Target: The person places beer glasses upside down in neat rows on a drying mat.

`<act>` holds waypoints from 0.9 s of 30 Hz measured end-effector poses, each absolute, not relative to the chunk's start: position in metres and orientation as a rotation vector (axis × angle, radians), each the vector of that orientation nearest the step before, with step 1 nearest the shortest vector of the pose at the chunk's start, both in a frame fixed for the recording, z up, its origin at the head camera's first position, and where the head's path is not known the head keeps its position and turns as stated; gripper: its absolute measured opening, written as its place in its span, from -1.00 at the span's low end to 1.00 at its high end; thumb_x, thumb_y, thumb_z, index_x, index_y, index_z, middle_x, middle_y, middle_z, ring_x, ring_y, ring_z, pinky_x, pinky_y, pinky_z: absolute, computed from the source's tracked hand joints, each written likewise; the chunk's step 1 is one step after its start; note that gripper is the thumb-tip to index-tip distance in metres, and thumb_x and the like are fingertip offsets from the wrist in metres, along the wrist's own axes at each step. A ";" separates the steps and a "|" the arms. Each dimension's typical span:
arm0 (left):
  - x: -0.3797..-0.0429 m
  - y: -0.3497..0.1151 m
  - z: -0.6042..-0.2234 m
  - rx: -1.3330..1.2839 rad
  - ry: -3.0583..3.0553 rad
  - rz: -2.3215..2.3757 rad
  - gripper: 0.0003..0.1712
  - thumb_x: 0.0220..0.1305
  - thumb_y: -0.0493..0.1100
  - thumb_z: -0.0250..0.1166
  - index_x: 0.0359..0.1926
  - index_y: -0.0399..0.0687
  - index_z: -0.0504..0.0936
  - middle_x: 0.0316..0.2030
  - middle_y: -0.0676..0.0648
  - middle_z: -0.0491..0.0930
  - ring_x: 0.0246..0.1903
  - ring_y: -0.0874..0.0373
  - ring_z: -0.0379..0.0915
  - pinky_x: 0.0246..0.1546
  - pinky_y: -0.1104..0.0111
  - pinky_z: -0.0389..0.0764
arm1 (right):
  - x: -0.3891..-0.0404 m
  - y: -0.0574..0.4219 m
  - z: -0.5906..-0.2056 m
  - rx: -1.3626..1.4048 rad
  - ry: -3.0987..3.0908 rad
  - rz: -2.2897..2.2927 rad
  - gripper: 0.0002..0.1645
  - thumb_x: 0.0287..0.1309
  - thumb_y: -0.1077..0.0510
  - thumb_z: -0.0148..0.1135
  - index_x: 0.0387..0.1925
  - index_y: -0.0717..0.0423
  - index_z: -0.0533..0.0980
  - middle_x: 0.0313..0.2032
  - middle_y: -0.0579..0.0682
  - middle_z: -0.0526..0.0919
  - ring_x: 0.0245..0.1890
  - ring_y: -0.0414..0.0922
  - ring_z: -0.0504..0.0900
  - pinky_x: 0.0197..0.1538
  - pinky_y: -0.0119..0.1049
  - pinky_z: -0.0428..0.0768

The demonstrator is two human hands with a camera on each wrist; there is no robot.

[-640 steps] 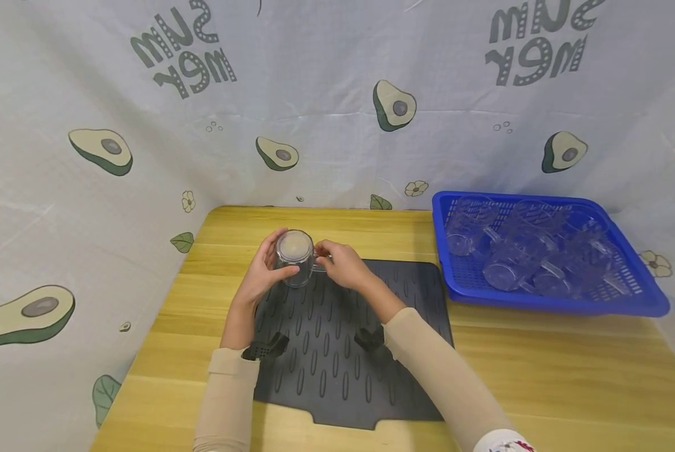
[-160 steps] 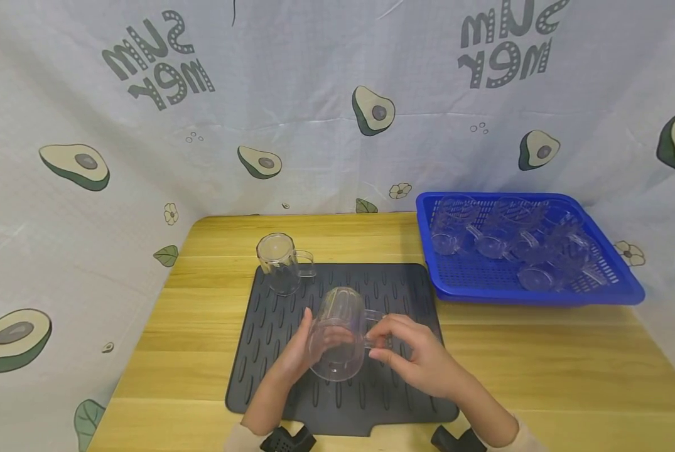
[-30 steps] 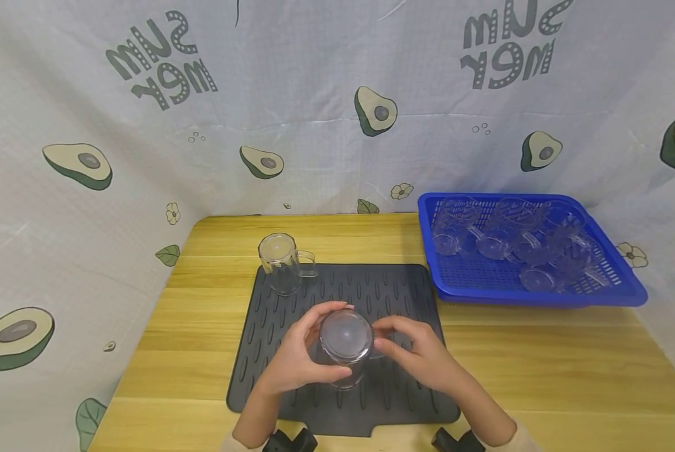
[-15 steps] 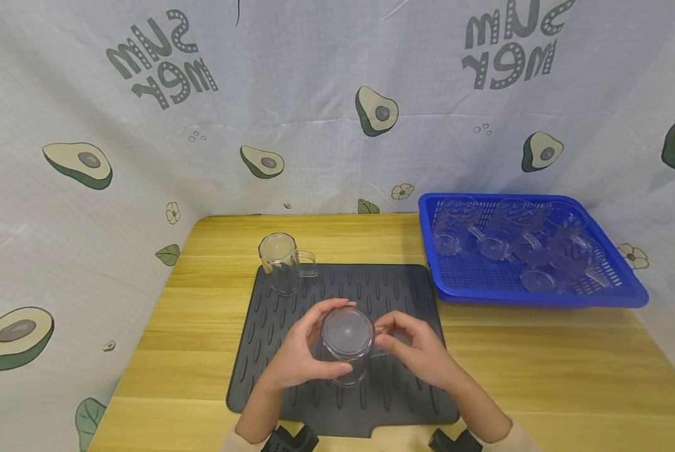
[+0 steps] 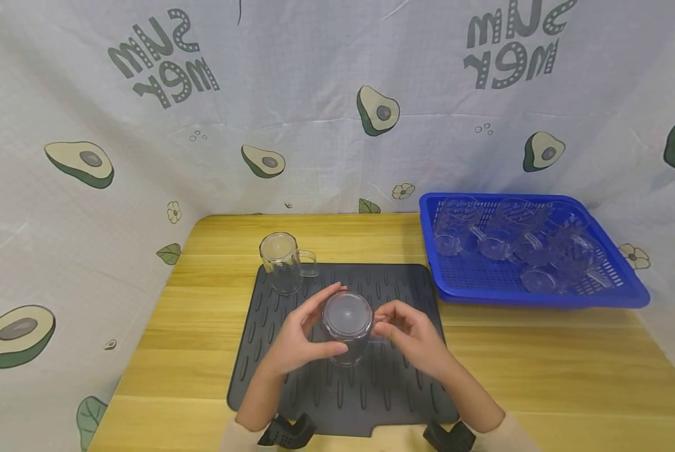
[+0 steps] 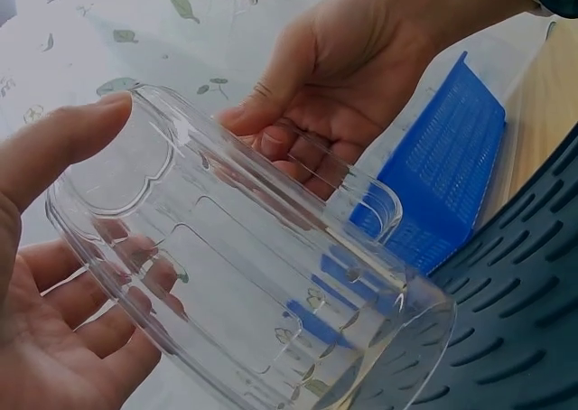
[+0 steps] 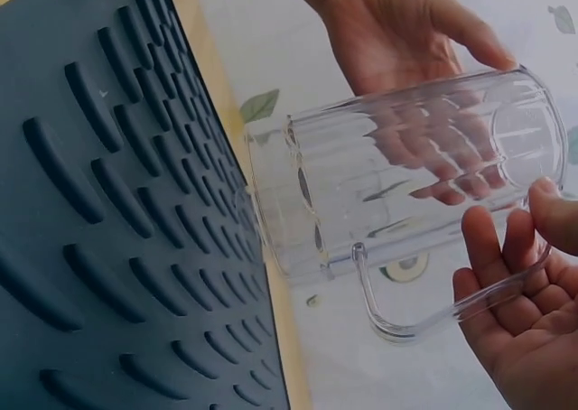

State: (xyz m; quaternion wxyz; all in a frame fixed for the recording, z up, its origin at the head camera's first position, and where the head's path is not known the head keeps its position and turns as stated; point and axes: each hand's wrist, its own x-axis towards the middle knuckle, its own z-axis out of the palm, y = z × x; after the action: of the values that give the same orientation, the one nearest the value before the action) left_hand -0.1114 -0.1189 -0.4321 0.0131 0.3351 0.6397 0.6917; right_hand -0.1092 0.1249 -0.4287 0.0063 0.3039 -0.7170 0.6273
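Both hands hold a clear glass mug (image 5: 347, 317) upside down over the middle of the dark ribbed drying mat (image 5: 382, 383). My left hand (image 5: 293, 344) grips its side near the base, with the thumb on the near side and fingers on the far side. On the right, my right hand (image 5: 410, 334) pinches the handle (image 7: 411, 324) between thumb and fingers. In the left wrist view the mug (image 6: 244, 238) tilts, its open rim toward the mat. Another glass mug (image 5: 280, 267) stands upside down at the mat's far left corner, handle pointing right.
A blue plastic basket (image 5: 532, 299) with several glass mugs (image 5: 539, 279) stands at the back right of the wooden table (image 5: 179, 326). A white curtain (image 5: 314, 75) printed with avocados hangs behind and at the left.
Over the last second, both hands have carried the held mug slightly away from me. Earlier it was tilted in my hands; the other mug, held 21 seconds ago, now stands on the mat.
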 end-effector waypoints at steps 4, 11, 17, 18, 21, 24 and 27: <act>-0.118 -0.121 -0.432 0.929 2.064 2.151 -0.09 0.10 -0.13 0.50 0.42 -0.19 0.27 0.33 -0.20 0.33 0.28 0.01 0.30 0.30 0.26 0.30 | -0.116 0.121 -0.430 0.876 -2.265 1.937 -0.90 0.29 0.42 0.12 -0.17 0.35 0.51 -0.34 0.09 0.64 -0.30 -0.19 0.65 -0.21 -0.26 0.67; -0.134 -0.121 -0.438 0.776 2.129 2.172 -0.09 0.08 -0.03 0.51 0.40 -0.15 0.32 0.31 -0.16 0.35 0.28 0.03 0.30 0.31 0.31 0.28 | -0.130 0.116 -0.433 0.774 -2.285 1.916 -0.91 0.28 0.41 0.15 -0.19 0.38 0.50 -0.35 0.09 0.64 -0.31 -0.23 0.64 -0.19 -0.24 0.67; -0.149 -0.119 -0.439 0.774 2.096 2.201 -0.08 0.09 -0.08 0.51 0.41 -0.23 0.28 0.32 -0.23 0.33 0.27 0.01 0.30 0.32 0.27 0.28 | -0.143 0.113 -0.435 0.751 -2.274 1.903 -0.89 0.30 0.40 0.13 -0.18 0.42 0.50 -0.35 0.16 0.62 -0.31 -0.23 0.63 -0.18 -0.20 0.68; -0.151 -0.119 -0.439 0.773 2.097 2.200 -0.07 0.09 -0.09 0.51 0.41 -0.23 0.28 0.32 -0.23 0.33 0.27 0.00 0.30 0.32 0.26 0.27 | -0.145 0.112 -0.435 0.745 -2.273 1.903 -0.89 0.30 0.40 0.13 -0.18 0.42 0.50 -0.35 0.17 0.62 -0.31 -0.23 0.63 -0.18 -0.18 0.67; -0.159 -0.121 -0.438 0.768 2.105 2.191 -0.07 0.08 -0.10 0.51 0.41 -0.23 0.28 0.34 -0.22 0.31 0.29 -0.03 0.27 0.34 0.22 0.24 | -0.152 0.110 -0.436 0.715 -2.281 1.901 -0.88 0.30 0.40 0.13 -0.17 0.42 0.50 -0.34 0.19 0.63 -0.31 -0.22 0.63 -0.18 -0.15 0.67; -0.165 -0.122 -0.440 0.755 2.103 2.182 -0.05 0.08 -0.06 0.51 0.42 -0.22 0.26 0.36 -0.21 0.29 0.32 -0.05 0.24 0.35 0.22 0.23 | -0.158 0.107 -0.438 0.679 -2.297 1.913 -0.87 0.30 0.39 0.13 -0.16 0.42 0.50 -0.33 0.19 0.64 -0.30 -0.24 0.63 -0.17 -0.14 0.67; -0.170 -0.123 -0.442 0.742 2.097 2.179 0.00 0.07 0.02 0.51 0.43 -0.21 0.24 0.38 -0.21 0.26 0.35 -0.04 0.20 0.35 0.23 0.21 | -0.162 0.104 -0.440 0.655 -2.305 1.927 -0.87 0.31 0.38 0.14 -0.16 0.42 0.50 -0.33 0.19 0.64 -0.30 -0.22 0.64 -0.14 -0.10 0.67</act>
State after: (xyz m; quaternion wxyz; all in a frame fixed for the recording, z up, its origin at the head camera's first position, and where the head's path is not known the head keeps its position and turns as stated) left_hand -0.1705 -0.1235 -0.4416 0.0138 0.2382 0.6735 0.6996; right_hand -0.1621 0.1044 -0.4399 0.0331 0.2128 -0.7492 0.6264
